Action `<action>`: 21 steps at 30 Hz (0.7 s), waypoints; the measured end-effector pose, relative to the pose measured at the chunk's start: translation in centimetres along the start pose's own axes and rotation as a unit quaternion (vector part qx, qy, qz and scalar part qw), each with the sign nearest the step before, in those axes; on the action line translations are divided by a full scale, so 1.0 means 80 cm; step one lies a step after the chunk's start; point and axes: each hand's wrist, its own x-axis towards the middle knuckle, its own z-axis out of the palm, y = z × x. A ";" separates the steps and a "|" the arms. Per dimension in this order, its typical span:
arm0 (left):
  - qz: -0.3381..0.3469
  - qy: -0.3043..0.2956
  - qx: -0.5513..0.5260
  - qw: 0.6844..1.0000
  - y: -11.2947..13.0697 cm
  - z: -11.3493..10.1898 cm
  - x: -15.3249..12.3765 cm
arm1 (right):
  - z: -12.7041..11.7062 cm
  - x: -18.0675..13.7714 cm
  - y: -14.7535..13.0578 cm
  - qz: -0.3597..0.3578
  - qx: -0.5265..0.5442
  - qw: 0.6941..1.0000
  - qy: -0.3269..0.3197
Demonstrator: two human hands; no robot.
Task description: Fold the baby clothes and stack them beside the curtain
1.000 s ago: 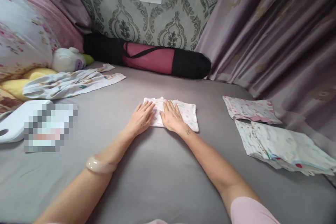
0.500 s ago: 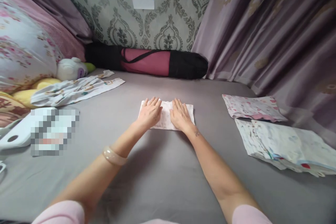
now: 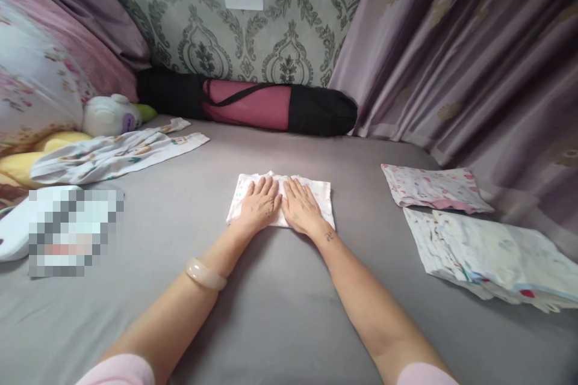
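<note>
Hands lie flat, fingers spread, gripping nothing: left hand (image 3: pixel 259 207) and right hand (image 3: pixel 300 210) press side by side on a folded white printed cloth (image 3: pixel 320 200) at frame centre, on the grey bedsheet (image 3: pixel 280 301).

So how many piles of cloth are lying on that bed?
4: a folded cloth under the left hand and right hand, a pink-printed cloth at right, a stack before it, possibly several pieces, and a loose garment far left.
</note>
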 end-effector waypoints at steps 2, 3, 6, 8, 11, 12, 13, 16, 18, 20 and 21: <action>0.001 0.029 -0.001 1.000 0.001 -0.003 -0.001 | -0.002 0.000 0.001 0.006 -0.001 1.000 0.016; -0.001 0.048 -0.002 0.999 0.000 -0.004 -0.002 | -0.003 0.000 0.002 0.014 -0.002 0.999 0.029; -0.016 0.060 -0.003 0.998 -0.004 -0.006 -0.003 | 0.000 0.000 0.005 0.043 -0.006 0.998 0.042; -0.026 0.030 -0.003 0.999 -0.007 -0.005 -0.003 | 0.002 0.000 0.006 0.056 -0.005 0.998 0.027; -0.029 0.013 -0.003 1.000 -0.011 -0.003 -0.003 | 0.002 0.000 0.009 0.059 -0.001 0.998 0.015; -0.031 0.020 -0.002 0.999 -0.012 -0.002 -0.002 | 0.001 0.000 0.010 0.061 0.000 0.998 0.018; -0.035 0.032 0.000 0.999 -0.013 -0.001 -0.002 | 0.000 0.000 0.012 0.065 -0.002 0.998 0.025; -0.061 0.055 0.001 0.997 -0.019 -0.002 0.000 | 0.000 0.000 0.019 0.097 -0.015 0.994 0.050; -0.077 0.035 -0.008 0.996 -0.022 -0.004 0.001 | 0.002 0.000 0.023 0.117 -0.020 0.992 0.044; -0.088 0.001 -0.020 0.996 -0.025 -0.008 0.001 | 0.004 0.001 0.026 0.124 -0.019 0.992 0.028; -0.093 -0.008 -0.025 0.995 -0.026 -0.010 0.001 | 0.003 0.001 0.028 0.123 -0.016 0.992 0.023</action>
